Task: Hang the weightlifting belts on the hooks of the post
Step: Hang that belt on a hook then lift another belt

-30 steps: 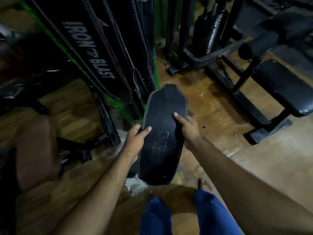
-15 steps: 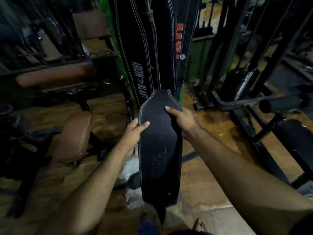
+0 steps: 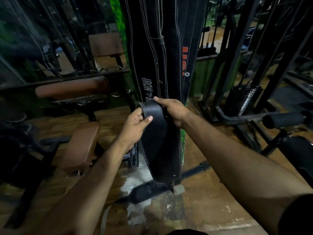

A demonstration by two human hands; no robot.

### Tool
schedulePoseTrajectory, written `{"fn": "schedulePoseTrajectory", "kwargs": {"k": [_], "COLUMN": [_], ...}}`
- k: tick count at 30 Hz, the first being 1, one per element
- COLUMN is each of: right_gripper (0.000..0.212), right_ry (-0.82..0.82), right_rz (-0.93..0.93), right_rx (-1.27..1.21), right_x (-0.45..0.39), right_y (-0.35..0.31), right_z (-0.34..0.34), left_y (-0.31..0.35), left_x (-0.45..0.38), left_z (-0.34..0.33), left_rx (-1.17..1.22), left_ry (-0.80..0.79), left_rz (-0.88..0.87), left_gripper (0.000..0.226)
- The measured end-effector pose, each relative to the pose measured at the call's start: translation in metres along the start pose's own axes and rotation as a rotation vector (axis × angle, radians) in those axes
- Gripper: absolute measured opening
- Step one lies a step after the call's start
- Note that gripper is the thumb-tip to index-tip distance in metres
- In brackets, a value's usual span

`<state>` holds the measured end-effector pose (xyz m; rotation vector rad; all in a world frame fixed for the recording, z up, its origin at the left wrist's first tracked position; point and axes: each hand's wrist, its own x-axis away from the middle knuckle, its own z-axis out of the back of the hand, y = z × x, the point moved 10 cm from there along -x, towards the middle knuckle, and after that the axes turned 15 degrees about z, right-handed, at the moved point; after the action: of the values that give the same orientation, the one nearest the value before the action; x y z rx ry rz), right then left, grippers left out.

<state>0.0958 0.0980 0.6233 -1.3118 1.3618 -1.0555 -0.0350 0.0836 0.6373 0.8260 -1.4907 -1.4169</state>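
We have the wide black leather weightlifting belt (image 3: 157, 143) up in front of us, hanging down from both hands, just before the stitched black belts already hanging on the post (image 3: 152, 48) at twelve o'clock. Our left hand (image 3: 135, 126) pinches its left edge, thumb on the face; our right hand (image 3: 172, 109) curls over the bent top. It looks thick, stiff and weighty, so we'd grip near the narrow end. Another black belt (image 3: 149, 190) lies on the floor at six o'clock.
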Motion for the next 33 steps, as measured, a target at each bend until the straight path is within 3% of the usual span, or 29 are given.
{"fn": "schedulePoseTrajectory", "kwargs": {"k": [3, 5, 8, 10, 14, 16, 19, 23, 25, 27, 29, 33], "right_gripper": [0.016, 0.023, 0.036, 0.052, 0.036, 0.033, 0.009, 0.023, 0.024, 0.012, 0.022, 0.021], "right_ry": [0.049, 0.038, 0.009, -0.048, -0.155, -0.204, -0.256, -0.281, -0.353, -0.456, -0.493, -0.345], "right_rz": [0.057, 0.111, 0.150, 0.162, 0.137, 0.127, 0.244, 0.403, 0.415, 0.417, 0.403, 0.372], "right_rx": [-0.039, -0.032, -0.059, -0.075, -0.086, -0.003, 0.206, 0.397, 0.454, 0.541, 0.595, 0.398], "right_x": [-0.013, -0.016, -0.019, -0.024, -0.032, -0.035, -0.043, -0.063, -0.068, -0.070, -0.069, -0.081], "right_y": [-0.002, -0.002, -0.003, -0.005, -0.009, -0.015, -0.036, -0.070, -0.085, -0.090, -0.090, -0.102], "right_z": [-0.001, -0.007, -0.015, -0.022, -0.032, -0.038, -0.054, -0.071, -0.085, -0.097, -0.102, -0.088], "left_y": [-0.010, -0.015, -0.012, 0.004, 0.048, 0.069, 0.091, 0.114, 0.131, 0.143, 0.151, 0.166], "left_x": [-0.001, -0.006, -0.022, -0.034, -0.051, -0.053, -0.049, -0.057, -0.069, -0.079, -0.086, -0.089], "left_z": [0.011, 0.030, 0.053, 0.062, 0.071, 0.075, 0.082, 0.099, 0.107, 0.110, 0.110, 0.119], "left_rx": [-0.066, -0.047, 0.245, 0.320, 0.324, 0.272, 0.221, 0.283, 0.311, 0.242, 0.190, 0.196], "left_ry": [0.002, 0.022, 0.022, 0.048, 0.146, 0.184, 0.204, 0.184, 0.151, 0.134, 0.133, 0.179], "left_rz": [0.072, 0.188, 0.356, 0.365, 0.204, 0.075, -0.069, -0.058, -0.012, 0.076, 0.110, -0.037], "left_gripper": [0.029, 0.029, 0.054, 0.038, 0.011, 0.016, 0.022, 0.021, 0.008, 0.007, 0.008, 0.012]}}
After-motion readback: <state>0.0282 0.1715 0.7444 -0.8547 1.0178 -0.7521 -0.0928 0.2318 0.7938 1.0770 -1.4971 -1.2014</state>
